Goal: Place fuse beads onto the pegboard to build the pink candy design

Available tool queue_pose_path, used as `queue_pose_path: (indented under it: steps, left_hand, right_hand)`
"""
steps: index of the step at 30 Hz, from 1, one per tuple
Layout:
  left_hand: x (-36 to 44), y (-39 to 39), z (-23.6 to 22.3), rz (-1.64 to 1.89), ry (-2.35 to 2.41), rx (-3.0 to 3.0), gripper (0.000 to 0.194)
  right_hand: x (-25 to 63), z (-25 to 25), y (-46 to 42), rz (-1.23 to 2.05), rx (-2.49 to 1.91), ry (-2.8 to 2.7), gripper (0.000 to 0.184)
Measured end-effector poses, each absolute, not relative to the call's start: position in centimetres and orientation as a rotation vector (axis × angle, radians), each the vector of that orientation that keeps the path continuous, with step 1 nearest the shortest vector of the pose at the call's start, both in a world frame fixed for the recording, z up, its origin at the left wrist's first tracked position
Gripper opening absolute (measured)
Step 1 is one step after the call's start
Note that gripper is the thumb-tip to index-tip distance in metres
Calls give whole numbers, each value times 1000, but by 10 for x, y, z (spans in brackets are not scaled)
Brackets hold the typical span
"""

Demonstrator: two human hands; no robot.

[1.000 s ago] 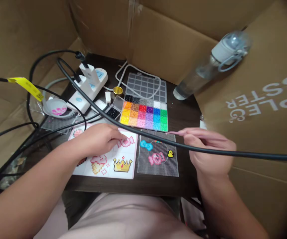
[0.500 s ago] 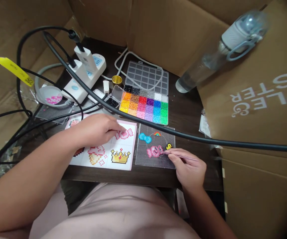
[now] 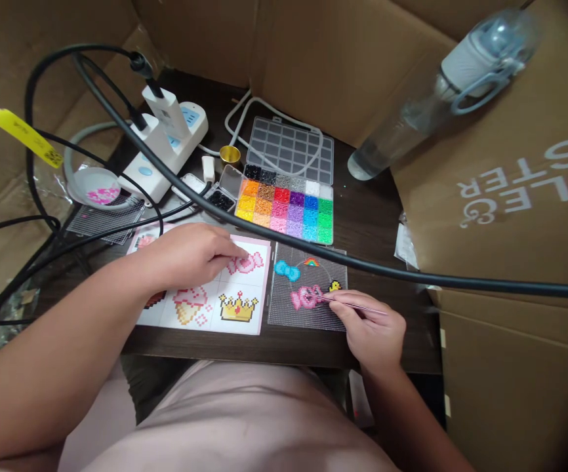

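My right hand (image 3: pixel 370 331) pinches thin pink tweezers (image 3: pixel 350 303), their tip at a pink bead candy (image 3: pixel 306 297) on the clear pegboard (image 3: pixel 286 314). A blue bow, a small rainbow and a yellow duck (image 3: pixel 334 286) of beads also sit on that board. My left hand (image 3: pixel 193 252) rests on the pattern sheet (image 3: pixel 244 288), forefinger stretched toward the printed pink candy, the other fingers curled; a crown and an ice cream are printed below. An open bead box (image 3: pixel 286 210) with coloured compartments lies behind.
A thick black cable (image 3: pixel 412 278) crosses above the table. A white power strip (image 3: pixel 166 147) with plugs, a gold cap, a small dish (image 3: pixel 98 191) of pink beads and a second pegboard lie at the left. A clear water bottle (image 3: pixel 436 85) leans on cardboard walls all round.
My right hand came down from beside the bead box to the pegboard, bringing the tweezers' tip to the pink candy. The left hand stayed on the sheet. The view shifted slightly.
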State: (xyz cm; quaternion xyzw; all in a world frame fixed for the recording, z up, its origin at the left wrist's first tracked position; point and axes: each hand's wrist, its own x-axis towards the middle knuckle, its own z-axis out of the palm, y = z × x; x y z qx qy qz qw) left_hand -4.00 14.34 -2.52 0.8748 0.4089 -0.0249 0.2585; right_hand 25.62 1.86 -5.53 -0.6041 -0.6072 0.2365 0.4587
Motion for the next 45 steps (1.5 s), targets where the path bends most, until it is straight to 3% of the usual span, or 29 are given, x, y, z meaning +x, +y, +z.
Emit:
queue_pose_path:
  steps: [45]
  left_hand:
    - [-43, 143, -30, 5, 1047, 2371, 39]
  right_hand:
    - [263, -60, 12, 529, -1451, -1480, 18]
